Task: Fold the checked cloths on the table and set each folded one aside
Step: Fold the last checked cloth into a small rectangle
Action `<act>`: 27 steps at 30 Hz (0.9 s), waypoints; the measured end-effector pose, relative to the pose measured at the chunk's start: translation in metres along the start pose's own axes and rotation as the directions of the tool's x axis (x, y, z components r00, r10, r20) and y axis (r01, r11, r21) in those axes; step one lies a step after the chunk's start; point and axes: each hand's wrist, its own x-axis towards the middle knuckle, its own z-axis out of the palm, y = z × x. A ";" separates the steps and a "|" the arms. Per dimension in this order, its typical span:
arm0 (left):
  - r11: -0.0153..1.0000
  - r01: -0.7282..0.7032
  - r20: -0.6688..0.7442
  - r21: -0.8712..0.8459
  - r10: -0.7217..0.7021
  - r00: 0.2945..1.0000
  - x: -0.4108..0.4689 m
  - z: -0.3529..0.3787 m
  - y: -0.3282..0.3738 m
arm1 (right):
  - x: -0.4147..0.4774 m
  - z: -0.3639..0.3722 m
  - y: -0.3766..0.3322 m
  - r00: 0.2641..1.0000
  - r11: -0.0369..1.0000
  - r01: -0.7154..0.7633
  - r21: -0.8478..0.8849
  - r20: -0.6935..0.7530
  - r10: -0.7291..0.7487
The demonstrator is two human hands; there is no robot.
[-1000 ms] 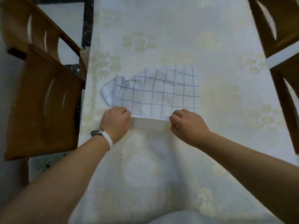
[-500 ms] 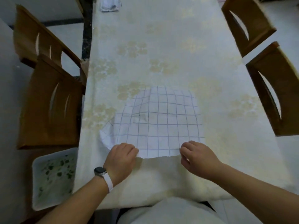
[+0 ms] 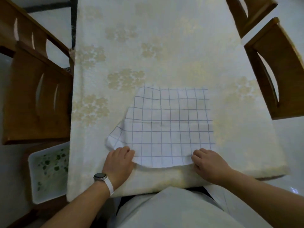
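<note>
A white cloth with a blue check [image 3: 169, 127] lies spread on the table [image 3: 148, 38], close to the near edge. Its left side is doubled under in a loose flap, and its near hem bows toward me. My left hand [image 3: 119, 163], with a watch on the wrist, pinches the near left corner of the checked cloth. At the near right corner my right hand [image 3: 209, 163] pinches the hem with curled fingers.
A cream flowered tablecloth covers the long table. Two wooden chairs [image 3: 34, 96] stand along the left side and two more wooden chairs [image 3: 278, 69] along the right. A white tray with green specks [image 3: 47, 171] sits low at the left, beside the table.
Both hands have drawn the cloth toward the near table edge, and it now lies flatter and more spread out. The view has tilted down, so the table's near edge and my lap show.
</note>
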 end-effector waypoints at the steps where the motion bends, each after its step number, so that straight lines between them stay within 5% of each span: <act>1: 1.000 0.019 0.019 0.010 -0.019 1.000 0.001 0.000 0.002 | -0.003 0.001 0.002 1.000 1.000 -0.005 -0.007 0.012 0.006; 12: 0.988 -0.146 0.147 0.048 0.138 0.980 -0.002 0.003 0.009 | -0.020 -0.001 0.015 0.986 0.991 -0.078 -0.113 0.140 0.093; 17: 0.993 -0.116 0.217 -0.020 0.118 0.969 -0.003 -0.006 0.009 | -0.011 -0.014 0.012 0.972 0.991 -0.073 -0.110 0.213 0.095; 24: 0.979 0.126 -0.050 -0.158 -0.135 0.990 0.049 -0.040 -0.008 | 0.043 -0.053 -0.007 0.980 1.000 -0.019 -0.018 0.196 0.022; 27: 0.935 0.309 -0.006 -0.175 -0.315 0.949 0.080 -0.051 -0.022 | 0.091 -0.075 -0.019 0.989 1.000 0.028 -0.015 0.144 -0.025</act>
